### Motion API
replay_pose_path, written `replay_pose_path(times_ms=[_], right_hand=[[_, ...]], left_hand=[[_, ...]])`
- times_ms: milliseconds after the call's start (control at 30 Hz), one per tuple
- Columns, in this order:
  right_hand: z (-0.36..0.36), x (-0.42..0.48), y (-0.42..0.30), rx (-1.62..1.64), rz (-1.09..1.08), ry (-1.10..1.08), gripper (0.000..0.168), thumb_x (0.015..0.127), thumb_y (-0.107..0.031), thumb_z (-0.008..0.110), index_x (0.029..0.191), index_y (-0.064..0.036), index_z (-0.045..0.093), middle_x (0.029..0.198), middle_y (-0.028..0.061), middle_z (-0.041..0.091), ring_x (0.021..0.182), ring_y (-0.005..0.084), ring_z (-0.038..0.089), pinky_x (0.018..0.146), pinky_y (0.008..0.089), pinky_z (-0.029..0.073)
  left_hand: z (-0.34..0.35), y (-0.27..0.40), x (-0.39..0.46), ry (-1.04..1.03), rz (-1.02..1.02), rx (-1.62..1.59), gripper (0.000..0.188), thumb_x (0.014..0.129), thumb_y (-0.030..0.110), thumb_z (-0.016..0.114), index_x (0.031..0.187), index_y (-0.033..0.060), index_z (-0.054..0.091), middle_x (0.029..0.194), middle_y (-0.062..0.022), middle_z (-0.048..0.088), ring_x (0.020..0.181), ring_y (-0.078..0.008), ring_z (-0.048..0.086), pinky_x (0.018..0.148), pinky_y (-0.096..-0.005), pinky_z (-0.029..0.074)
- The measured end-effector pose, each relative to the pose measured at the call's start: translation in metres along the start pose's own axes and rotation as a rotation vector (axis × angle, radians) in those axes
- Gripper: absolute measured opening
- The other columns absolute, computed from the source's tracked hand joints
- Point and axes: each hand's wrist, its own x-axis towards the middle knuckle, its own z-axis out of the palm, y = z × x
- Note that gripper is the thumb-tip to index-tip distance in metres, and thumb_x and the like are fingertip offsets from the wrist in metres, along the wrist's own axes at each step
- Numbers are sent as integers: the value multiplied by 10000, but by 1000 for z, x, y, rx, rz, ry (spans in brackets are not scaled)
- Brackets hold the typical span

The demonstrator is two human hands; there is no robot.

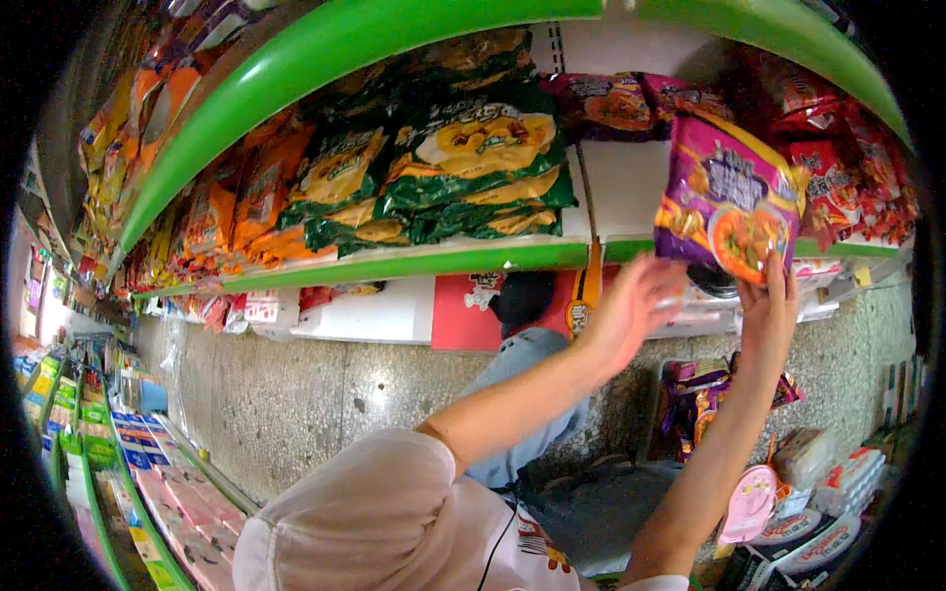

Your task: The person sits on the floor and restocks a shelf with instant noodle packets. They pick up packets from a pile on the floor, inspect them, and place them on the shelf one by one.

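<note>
My right hand (768, 299) grips the lower edge of a purple and yellow noodle packet (732, 196), which it holds upright before the shelf. A bowl of food is pictured on its front. To the left of the packet's bottom corner, my left hand (641, 306) is slightly blurred, with its fingers apart and nothing in it. Behind them, similar purple packets (606, 103) lie at the back of a white shelf (624, 177) with a green front edge. The shelf surface between those packets and its edge is bare.
Green packets (480, 155) are stacked on the left, red packets (835, 177) on the right. A container of purple packets (698, 399) stands on the speckled floor (295, 384). A pink fan-shaped item (750, 499) and boxes (805, 547) sit at lower right. An upper green shelf edge (355, 55) overhangs.
</note>
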Motion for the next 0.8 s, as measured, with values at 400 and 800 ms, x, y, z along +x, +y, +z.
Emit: replay_pose_path(times_ms=[400,800], right_hand=[[144,114,32,-327,46,-343,430,785,-274,621,1101,-21,477,1017,65,559,864,129,559,691,288,511],[183,139,66,-1309,-376,-74,485,770,-369,615,1013,20,458,912,175,592,796,276,605,658,352,481]], left_hand=[[8,-62,-22,-657,-237,2089,376,810,350,501,987,20,520,920,-161,581,901,-298,561,758,-399,460],[-13,-72,-27,-725,-88,2013,266,770,276,487,868,50,588,868,-137,575,826,-284,555,680,-401,450]])
